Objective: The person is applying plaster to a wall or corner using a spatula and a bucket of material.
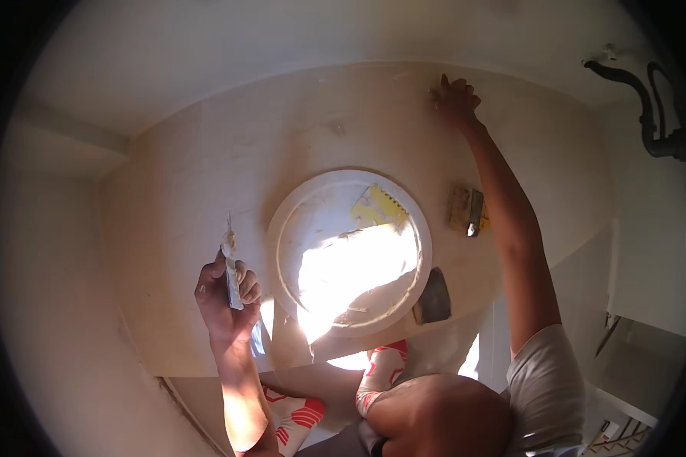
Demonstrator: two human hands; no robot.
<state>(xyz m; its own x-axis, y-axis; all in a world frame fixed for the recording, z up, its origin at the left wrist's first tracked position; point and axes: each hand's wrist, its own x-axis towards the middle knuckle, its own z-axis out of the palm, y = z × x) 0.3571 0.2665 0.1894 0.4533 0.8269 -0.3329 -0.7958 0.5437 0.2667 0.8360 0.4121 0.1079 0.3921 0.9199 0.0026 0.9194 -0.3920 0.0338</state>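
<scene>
My left hand [227, 299] is closed round a slim, pale tool [234, 283] held upright, smeared with whitish paste and ending in a thin pointed tip; its exact kind is unclear. My right hand [456, 100] reaches far forward to the back edge of the beige board [206, 152]. Its fingers are apart, some bent, with nothing visible in them. Between my arms lies a round white lid [276, 251] with a raised rim, partly glaring in sunlight. On it rests a yellow notched spreader [379, 206] coated with white paste.
Right of the lid lie a brownish block-like tool [465, 209] with a pale handle, and a dark grey flat pad [433, 297]. Black pipes [648, 126] run down the right wall. My feet, in red-and-white socks [301, 419], are at the board's near edge. Pale walls [61, 228] enclose the board.
</scene>
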